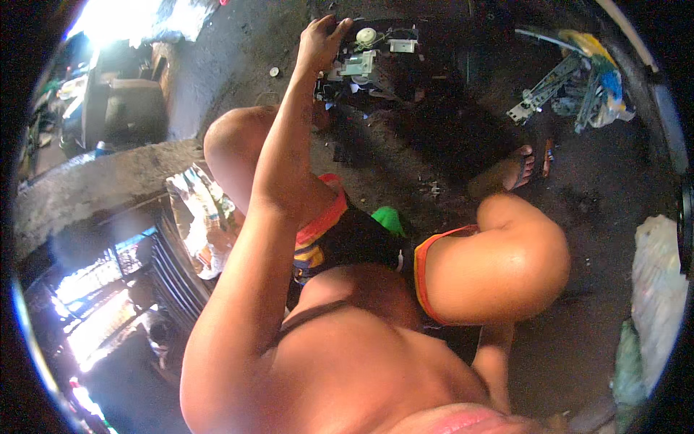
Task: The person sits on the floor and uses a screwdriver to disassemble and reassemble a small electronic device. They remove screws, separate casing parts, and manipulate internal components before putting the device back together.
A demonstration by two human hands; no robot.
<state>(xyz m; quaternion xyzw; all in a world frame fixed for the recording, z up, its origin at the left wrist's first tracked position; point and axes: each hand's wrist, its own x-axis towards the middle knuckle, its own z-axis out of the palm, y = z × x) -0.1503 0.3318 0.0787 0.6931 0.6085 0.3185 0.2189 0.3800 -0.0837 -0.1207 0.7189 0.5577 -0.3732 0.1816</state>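
Near the top of the head view, my left arm stretches forward, and my left hand has its fingers apart at the upper left of a dismantled mechanism with white and grey parts and a dark body on the floor; whether it touches it I cannot tell. A round white piece and a small white rectangular part sit on that mechanism. My right arm runs down beside my body and under my raised right knee; that hand is hidden. A small green object lies between my legs.
Metal strips and yellow and blue material lie at upper right. Pale sacks are at the right edge. My bare foot is right of centre. A patterned cloth, a concrete ledge and a barred opening are on the left.
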